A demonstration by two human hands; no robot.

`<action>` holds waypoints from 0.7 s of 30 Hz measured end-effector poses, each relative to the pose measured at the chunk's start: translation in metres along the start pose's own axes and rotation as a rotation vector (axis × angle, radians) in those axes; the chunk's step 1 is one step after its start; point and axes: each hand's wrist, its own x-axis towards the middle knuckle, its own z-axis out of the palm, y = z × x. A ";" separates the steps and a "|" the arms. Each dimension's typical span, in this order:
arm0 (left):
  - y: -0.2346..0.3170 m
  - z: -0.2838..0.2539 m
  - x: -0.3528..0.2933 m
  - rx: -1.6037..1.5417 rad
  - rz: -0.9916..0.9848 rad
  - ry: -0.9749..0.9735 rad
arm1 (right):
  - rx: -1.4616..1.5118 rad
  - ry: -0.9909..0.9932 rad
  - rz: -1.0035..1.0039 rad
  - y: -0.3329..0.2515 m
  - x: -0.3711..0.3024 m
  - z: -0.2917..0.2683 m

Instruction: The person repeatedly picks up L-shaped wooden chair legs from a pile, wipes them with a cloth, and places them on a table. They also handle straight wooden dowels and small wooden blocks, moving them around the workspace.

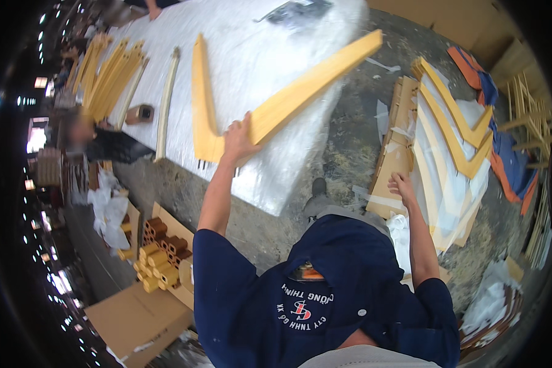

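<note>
My left hand (238, 138) grips a yellow V-shaped wooden piece (300, 92) at its bend. One leg lies on the table's white foam sheet (251, 55); the other slants up to the right, past the table edge. My right hand (403, 185) is stretched out to the right with fingers spread and nothing in it, over the edge of a flat cardboard sheet (391, 162) on the floor. Just beyond it, several more yellow V-shaped pieces (457, 132) are stacked on white wrapping.
Several yellow slats (107, 76), a long pale stick (165, 104) and a brown tape roll (141, 113) lie on the table's left. Another person (113, 144) is beside that edge. An open carton of short wooden blocks (159, 251) sits lower left. Wooden frames (527, 104) stand far right.
</note>
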 end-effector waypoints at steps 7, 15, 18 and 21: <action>0.046 0.014 0.015 0.184 -0.055 0.090 | 0.231 0.326 0.182 0.191 -0.054 -0.191; 0.335 0.071 -0.002 0.030 0.571 0.198 | 0.491 0.578 0.374 0.312 -0.115 -0.242; 0.476 0.082 0.001 -0.110 0.723 -0.108 | 0.523 0.570 0.457 0.343 -0.101 -0.223; 0.543 0.169 0.066 -0.062 0.863 -0.315 | 0.257 0.396 0.443 0.337 -0.075 -0.190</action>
